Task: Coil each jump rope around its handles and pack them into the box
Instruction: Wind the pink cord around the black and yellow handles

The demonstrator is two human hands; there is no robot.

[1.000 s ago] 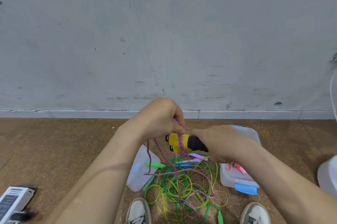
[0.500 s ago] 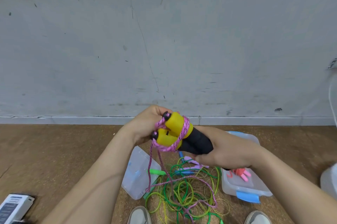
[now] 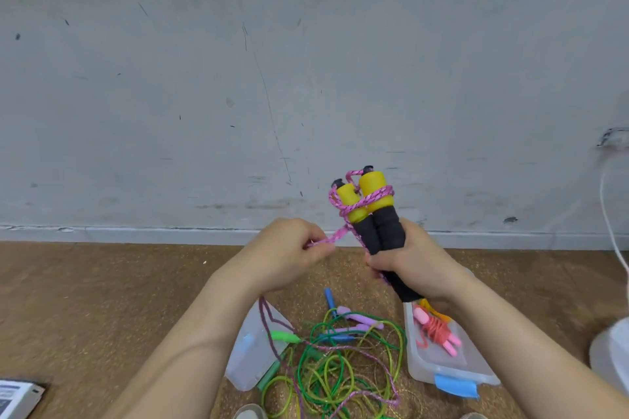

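The pair of foam jump-rope handles, yellow at the top and black below (image 3: pixel 372 219), is held up in front of the grey wall (image 3: pixel 238 78), above the brown speckled floor (image 3: pixel 102 299). They lie side by side, touching, with the long axis near upright and leaning a little: the yellow ends with small black caps point up and slightly left, and the black ends run down and right into the right hand (image 3: pixel 420 265). That hand is clamped round the black lower parts, fingers curled about both. The pink braided rope (image 3: pixel 374 198) crosses the yellow sections slantwise in a couple of turns, loops over the caps, then runs down and left to the left hand (image 3: pixel 289 255), which pinches it between thumb and fingers, just beside the handles but apart from the right hand. Below the left wrist the rope drops to the floor and trails through a tangle of loose green and yellow ropes (image 3: pixel 340 371) with green, blue and lilac handles. Right of the tangle, under the right wrist, stands the clear plastic box with a blue latch (image 3: pixel 452 376); a coiled red rope with pink handles (image 3: pixel 437 333) lies in it. A clear plastic lid (image 3: pixel 252 360) lies on the floor to the left of the tangle.
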